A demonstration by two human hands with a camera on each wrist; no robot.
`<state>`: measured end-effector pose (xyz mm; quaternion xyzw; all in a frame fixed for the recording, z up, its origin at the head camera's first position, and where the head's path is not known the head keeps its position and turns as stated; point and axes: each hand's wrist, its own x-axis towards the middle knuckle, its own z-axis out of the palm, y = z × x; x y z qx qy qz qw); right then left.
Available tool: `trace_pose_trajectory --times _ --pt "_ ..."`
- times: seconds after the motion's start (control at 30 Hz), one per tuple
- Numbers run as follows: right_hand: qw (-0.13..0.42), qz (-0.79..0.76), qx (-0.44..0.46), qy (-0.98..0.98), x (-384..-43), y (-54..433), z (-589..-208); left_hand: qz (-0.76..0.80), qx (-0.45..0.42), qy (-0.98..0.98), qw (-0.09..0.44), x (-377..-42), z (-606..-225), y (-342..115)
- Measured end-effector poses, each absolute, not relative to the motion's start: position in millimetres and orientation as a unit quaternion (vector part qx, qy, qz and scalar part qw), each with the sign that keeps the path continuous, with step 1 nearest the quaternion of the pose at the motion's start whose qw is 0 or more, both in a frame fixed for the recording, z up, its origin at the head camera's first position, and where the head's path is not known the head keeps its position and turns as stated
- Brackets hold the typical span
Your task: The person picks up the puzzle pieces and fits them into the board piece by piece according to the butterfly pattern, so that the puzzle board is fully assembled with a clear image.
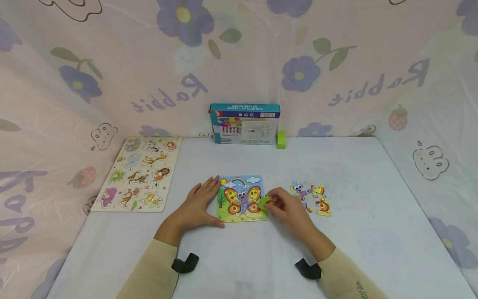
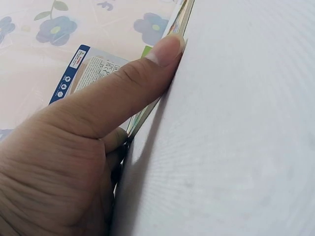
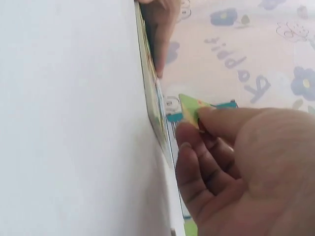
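Observation:
A square butterfly puzzle board (image 1: pixel 242 199) lies flat mid-table, with a butterfly, rainbow and clouds pictured on it. My left hand (image 1: pixel 201 203) rests at its left side, fingers at the upper left corner and thumb along the lower left; the left wrist view shows the thumb (image 2: pixel 133 81) against the board's edge. By the board's right edge my right hand (image 1: pixel 287 207) pinches a green and yellow puzzle piece (image 1: pixel 264 202) between thumb and fingers. In the right wrist view this piece (image 3: pixel 189 108) is tilted, apart from the table. More butterfly pieces (image 1: pixel 323 207) lie right of that hand, some partly hidden by it.
A wooden animal puzzle board (image 1: pixel 149 199) lies at the table's left. Against the back curtain stands a blue-edged box (image 1: pixel 244 124) with a small green block (image 1: pixel 281 140) beside it. Printed curtains (image 1: pixel 242 66) rise at the back and sides of the white table (image 1: pixel 239 265).

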<state>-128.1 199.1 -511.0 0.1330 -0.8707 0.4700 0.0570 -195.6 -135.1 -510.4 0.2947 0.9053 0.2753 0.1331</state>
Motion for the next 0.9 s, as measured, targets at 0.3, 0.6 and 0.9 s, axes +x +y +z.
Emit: trace_pose_trajectory --times 0.3,0.6,0.9 --pt "0.021 0.502 0.17 -0.848 -129.0 164.4 -514.0 0.272 0.3 0.905 0.131 -196.3 -510.9 -135.7" --pt "0.01 0.512 0.181 -0.84 -133.9 135.7 -514.6 0.274 0.301 0.905 0.128 -196.0 -511.0 -136.7" --pt "0.035 0.493 0.192 -0.848 -138.9 112.0 -517.5 0.277 0.304 0.903 0.122 -195.8 -511.8 -136.2"
